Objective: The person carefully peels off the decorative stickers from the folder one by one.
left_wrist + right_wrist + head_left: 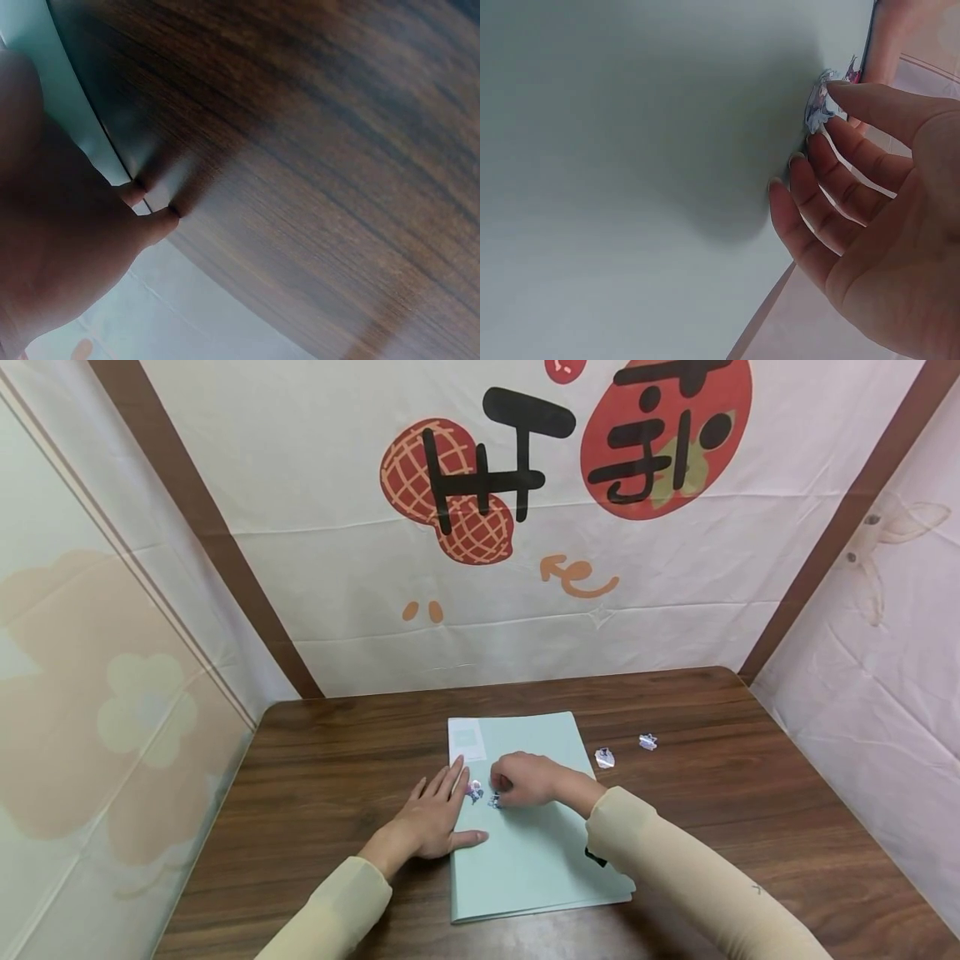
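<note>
- Head view: a pale green folder [536,864] lies on the wood-grain bench [337,760], around the middle between its left and right edges, with a white label [467,741] at the folder's far left corner.
- The left hand [431,822] is spread across the folder's left side, its thumb on the cover and its outer fingers over the bench.
- The right hand [527,779] is curled above the cover and pinches a small shiny sticker [494,801]; a second sticker [475,791] is on the cover just beside the left hand's fingers.
- Between the folder and the bench's right edge, towards the far edge, lie a third sticker [604,757] near the folder and a fourth sticker [648,742] farther right.
- Pale sleeves [675,852] cover both forearms; printed cloth [360,602] hangs beyond the bench's far edge.
- Left wrist view: two fingertips rest on the bench past the folder's edge, near a rounded bench corner.
- Right wrist view: thumb and finger pinch the sticker, the other fingers loosely bent; whether the sticker touches the cover I cannot tell.
</note>
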Demonstrator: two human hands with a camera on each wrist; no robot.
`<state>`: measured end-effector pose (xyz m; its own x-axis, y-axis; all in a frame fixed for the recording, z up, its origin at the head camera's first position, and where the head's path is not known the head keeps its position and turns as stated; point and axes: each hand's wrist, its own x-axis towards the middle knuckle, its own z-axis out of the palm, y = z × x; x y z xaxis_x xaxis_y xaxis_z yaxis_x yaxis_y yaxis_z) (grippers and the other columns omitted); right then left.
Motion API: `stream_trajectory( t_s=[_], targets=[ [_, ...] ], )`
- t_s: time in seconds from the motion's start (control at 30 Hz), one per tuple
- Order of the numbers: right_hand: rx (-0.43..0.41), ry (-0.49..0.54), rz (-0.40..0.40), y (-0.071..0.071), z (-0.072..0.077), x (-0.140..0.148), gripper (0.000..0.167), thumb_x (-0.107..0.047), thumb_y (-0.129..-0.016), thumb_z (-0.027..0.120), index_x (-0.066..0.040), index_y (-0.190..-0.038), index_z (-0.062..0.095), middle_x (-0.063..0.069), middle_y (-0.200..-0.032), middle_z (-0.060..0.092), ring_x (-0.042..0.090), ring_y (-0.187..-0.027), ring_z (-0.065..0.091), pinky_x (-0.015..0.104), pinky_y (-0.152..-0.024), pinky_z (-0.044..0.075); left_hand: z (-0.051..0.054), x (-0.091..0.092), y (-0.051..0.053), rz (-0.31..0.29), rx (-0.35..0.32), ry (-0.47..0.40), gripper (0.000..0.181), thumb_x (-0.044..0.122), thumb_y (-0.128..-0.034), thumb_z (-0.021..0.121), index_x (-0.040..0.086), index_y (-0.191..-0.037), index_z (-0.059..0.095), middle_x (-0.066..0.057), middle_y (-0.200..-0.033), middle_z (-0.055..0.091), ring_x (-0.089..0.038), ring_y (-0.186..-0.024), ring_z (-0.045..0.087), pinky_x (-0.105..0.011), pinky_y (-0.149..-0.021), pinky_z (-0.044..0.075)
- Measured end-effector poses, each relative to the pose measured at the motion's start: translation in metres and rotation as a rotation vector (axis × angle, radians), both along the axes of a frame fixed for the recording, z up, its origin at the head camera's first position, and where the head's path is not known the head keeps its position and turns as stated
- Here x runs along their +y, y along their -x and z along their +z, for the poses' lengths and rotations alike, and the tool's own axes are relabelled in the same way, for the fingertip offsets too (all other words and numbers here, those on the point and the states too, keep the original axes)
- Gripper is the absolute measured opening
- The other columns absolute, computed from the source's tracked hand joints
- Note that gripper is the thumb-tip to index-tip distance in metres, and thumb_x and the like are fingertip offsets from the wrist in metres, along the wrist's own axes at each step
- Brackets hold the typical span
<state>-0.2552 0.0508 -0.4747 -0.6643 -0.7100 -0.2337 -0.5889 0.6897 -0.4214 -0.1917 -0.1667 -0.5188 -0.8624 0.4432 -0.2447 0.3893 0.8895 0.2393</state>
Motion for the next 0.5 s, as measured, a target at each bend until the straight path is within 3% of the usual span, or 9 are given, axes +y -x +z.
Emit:
stream_trajectory(
  t_s=[0.27,0.5],
  targets=[
    [-0.015,-0.002,-0.007,-0.001,0.001,0.0,0.011,-0.021,-0.095,0.074,-0.013,-0.102,0.069,-0.005,-0.086,0.06,0.012,-0.08,0.054,0.031,-0.075,0.048,0.014,0.003,-0.006,-0.012,-0.009,-0.024,0.108,0.075,-0.0934,0.05,0.002,-0.164,0.012,-0.014,-0.172,-0.007,-0.039,-0.157,0.009,-0.066,-0.12,0.012],
    [-0.006,-0.004,-0.002,0.0,-0.003,-0.001,0.007,-0.02,-0.098,0.071,-0.014,-0.101,0.069,-0.006,-0.084,0.06,0.01,-0.079,0.054,0.028,-0.074,0.048,0.014,0.002,-0.006,-0.015,-0.003,-0.033,0.108,0.076,-0.0929,0.05,0.002,-0.163,0.013,-0.015,-0.172,-0.005,-0.041,-0.156,0.011,-0.069,-0.119,0.013]
  ],
)
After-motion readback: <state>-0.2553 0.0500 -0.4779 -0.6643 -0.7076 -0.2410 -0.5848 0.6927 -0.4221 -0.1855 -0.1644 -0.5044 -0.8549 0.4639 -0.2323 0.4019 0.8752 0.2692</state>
